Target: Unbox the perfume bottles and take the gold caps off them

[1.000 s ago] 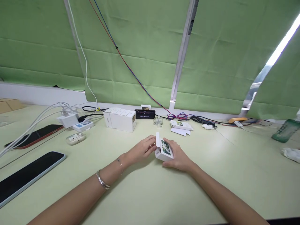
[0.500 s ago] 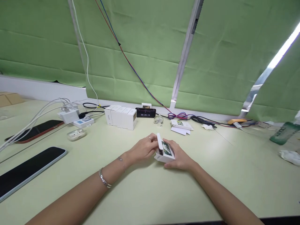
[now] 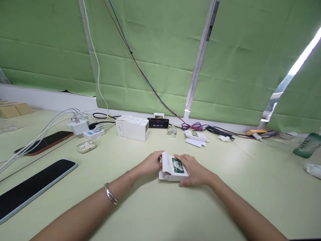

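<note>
A small white cardboard box (image 3: pixel 169 178) with a white-flower picture on top lies low over the table, its end flap (image 3: pixel 166 163) lifted on the left side. My right hand (image 3: pixel 197 170) grips the box from the right, thumb along the near side and fingers over the far edge. At the flap end, my left hand (image 3: pixel 150 163) is closed with bent fingers against the box; the fingertips are partly hidden behind the flap. What is inside the box cannot be seen.
Beyond my hands stand a row of white boxes (image 3: pixel 131 130), a phone showing a timer (image 3: pixel 158 123), a clear glass object (image 3: pixel 172 131) and a flat white box (image 3: pixel 197 136) on papers. Phones (image 3: pixel 37 184), chargers (image 3: pixel 78 126) and cables lie left; a green bottle (image 3: pixel 308 145) is at right.
The box has tipped flatter and come slightly nearer, its lifted flap now leaning over toward the top. Both hands moved with it. The view shifted a little.
</note>
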A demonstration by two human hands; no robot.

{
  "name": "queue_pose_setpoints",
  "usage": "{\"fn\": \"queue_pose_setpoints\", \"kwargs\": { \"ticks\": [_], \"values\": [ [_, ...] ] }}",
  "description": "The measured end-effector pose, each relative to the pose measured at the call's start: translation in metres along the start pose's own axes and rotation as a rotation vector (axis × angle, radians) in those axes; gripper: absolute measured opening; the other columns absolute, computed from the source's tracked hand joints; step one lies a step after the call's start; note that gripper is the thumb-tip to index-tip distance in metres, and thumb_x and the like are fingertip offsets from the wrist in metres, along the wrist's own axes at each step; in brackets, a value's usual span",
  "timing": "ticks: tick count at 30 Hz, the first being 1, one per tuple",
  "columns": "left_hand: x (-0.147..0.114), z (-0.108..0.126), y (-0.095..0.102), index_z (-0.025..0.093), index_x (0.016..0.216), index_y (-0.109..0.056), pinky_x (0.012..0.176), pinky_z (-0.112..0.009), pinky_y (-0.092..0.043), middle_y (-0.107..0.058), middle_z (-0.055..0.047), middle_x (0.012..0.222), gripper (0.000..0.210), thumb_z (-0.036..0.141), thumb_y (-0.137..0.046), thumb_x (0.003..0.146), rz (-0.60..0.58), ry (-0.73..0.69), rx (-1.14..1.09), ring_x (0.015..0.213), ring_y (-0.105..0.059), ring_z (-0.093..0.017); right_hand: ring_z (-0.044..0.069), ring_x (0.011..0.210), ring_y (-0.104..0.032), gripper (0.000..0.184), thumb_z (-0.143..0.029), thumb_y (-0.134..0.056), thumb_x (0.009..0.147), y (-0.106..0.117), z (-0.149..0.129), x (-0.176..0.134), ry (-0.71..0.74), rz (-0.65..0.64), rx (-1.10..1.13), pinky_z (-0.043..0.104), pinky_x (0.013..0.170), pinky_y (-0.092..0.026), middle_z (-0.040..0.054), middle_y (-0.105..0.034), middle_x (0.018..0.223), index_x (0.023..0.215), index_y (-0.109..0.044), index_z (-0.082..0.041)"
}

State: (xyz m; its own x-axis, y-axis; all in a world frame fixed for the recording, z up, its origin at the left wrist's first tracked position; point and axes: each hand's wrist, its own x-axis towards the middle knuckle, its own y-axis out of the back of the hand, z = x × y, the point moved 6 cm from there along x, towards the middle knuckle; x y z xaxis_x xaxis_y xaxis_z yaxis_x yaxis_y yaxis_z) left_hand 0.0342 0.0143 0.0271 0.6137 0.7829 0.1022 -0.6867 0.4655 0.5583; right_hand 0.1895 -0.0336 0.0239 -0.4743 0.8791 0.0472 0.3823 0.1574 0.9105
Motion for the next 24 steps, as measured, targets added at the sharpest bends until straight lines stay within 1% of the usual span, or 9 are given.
{"fn": "queue_pose_setpoints", "kwargs": {
  "ticks": [6,9,12,15,17,19,21,22,24],
  "values": [
    [-0.015,-0.031,0.035,0.018,0.076,-0.052,0.055,-0.023,-0.038,-0.057,0.001,0.071,0.016,0.014,-0.047,0.061,0.0,0.161,0.117,0.065,-0.052,-0.014,0.034,0.113,-0.038,0.098,-0.044,-0.071,0.054,0.021,0.037,-0.036,-0.225,-0.107,-0.101,0.047,0.093,-0.033,0.0093,-0.042,0.126,0.137,-0.023,-0.03],
    [-0.02,-0.041,0.052,0.019,0.077,-0.051,0.056,-0.023,-0.038,-0.058,0.0,0.075,0.014,0.015,-0.046,0.064,0.004,0.183,0.202,0.068,-0.054,-0.015,0.034,0.112,-0.041,0.092,-0.048,-0.069,0.056,0.048,0.065,-0.064,-0.386,-0.071,-0.141,0.049,0.095,-0.031,0.0117,-0.045,0.122,0.136,-0.028,-0.026],
    [-0.017,-0.04,0.066,0.021,0.078,-0.05,0.059,-0.024,-0.04,-0.061,-0.001,0.085,0.012,0.017,-0.044,0.068,0.105,0.219,0.329,0.075,-0.056,-0.017,0.035,0.116,-0.04,0.091,-0.059,-0.062,0.061,0.071,0.082,-0.08,-0.455,0.04,0.012,0.049,0.096,-0.031,0.0143,-0.042,0.128,0.136,-0.025,-0.022],
    [-0.012,-0.01,0.076,0.02,0.082,-0.048,0.064,-0.028,-0.044,-0.061,-0.003,0.091,0.013,0.015,-0.037,0.076,0.311,0.153,0.405,0.078,-0.057,-0.017,0.033,0.121,-0.038,0.091,-0.066,-0.057,0.063,0.076,0.077,-0.076,-0.39,0.22,0.458,0.046,0.097,-0.034,0.0121,-0.036,0.136,0.136,-0.022,-0.024],
    [-0.011,0.027,0.069,0.019,0.086,-0.048,0.07,-0.03,-0.045,-0.06,-0.004,0.093,0.013,0.02,-0.035,0.082,0.397,-0.033,0.436,0.083,-0.057,-0.018,0.031,0.12,-0.041,0.09,-0.071,-0.055,0.061,0.07,0.061,-0.062,-0.326,0.374,0.878,0.044,0.094,-0.039,0.01,-0.04,0.136,0.133,-0.027,-0.026],
    [-0.012,0.067,0.047,0.019,0.094,-0.047,0.073,-0.031,-0.047,-0.059,-0.005,0.097,0.016,0.03,-0.04,0.085,0.358,-0.248,0.444,0.087,-0.057,-0.018,0.026,0.117,-0.046,0.08,-0.071,-0.053,0.062,0.062,0.036,-0.046,-0.263,0.556,1.281,0.04,0.092,-0.043,0.0068,-0.047,0.131,0.127,-0.036,-0.027],
    [-0.018,0.103,0.02,0.017,0.106,-0.043,0.076,-0.034,-0.048,-0.056,-0.009,0.104,0.036,0.038,-0.053,0.079,0.335,-0.487,0.538,0.093,-0.056,-0.021,0.021,0.108,-0.054,0.058,-0.059,-0.057,0.07,0.054,0.005,-0.03,-0.2,0.656,1.555,0.036,0.087,-0.048,0.0017,-0.057,0.12,0.119,-0.045,-0.029],
    [-0.021,0.117,0.005,0.015,0.109,-0.04,0.077,-0.037,-0.048,-0.055,-0.011,0.107,0.047,0.042,-0.059,0.074,0.326,-0.606,0.61,0.097,-0.054,-0.024,0.019,0.1,-0.059,0.05,-0.055,-0.056,0.073,0.05,-0.011,-0.022,-0.187,0.636,1.654,0.034,0.082,-0.05,0.0014,-0.062,0.111,0.113,-0.049,-0.027],
    [-0.023,0.131,-0.011,0.014,0.105,-0.04,0.071,-0.037,-0.05,-0.055,-0.013,0.102,0.044,0.036,-0.061,0.073,0.396,-0.685,0.711,0.092,-0.055,-0.025,0.016,0.084,-0.063,0.041,-0.052,-0.055,0.076,0.045,-0.036,-0.012,-0.181,0.578,1.796,0.03,0.073,-0.053,0.0015,-0.067,0.093,0.103,-0.056,-0.022]
  ]
}}
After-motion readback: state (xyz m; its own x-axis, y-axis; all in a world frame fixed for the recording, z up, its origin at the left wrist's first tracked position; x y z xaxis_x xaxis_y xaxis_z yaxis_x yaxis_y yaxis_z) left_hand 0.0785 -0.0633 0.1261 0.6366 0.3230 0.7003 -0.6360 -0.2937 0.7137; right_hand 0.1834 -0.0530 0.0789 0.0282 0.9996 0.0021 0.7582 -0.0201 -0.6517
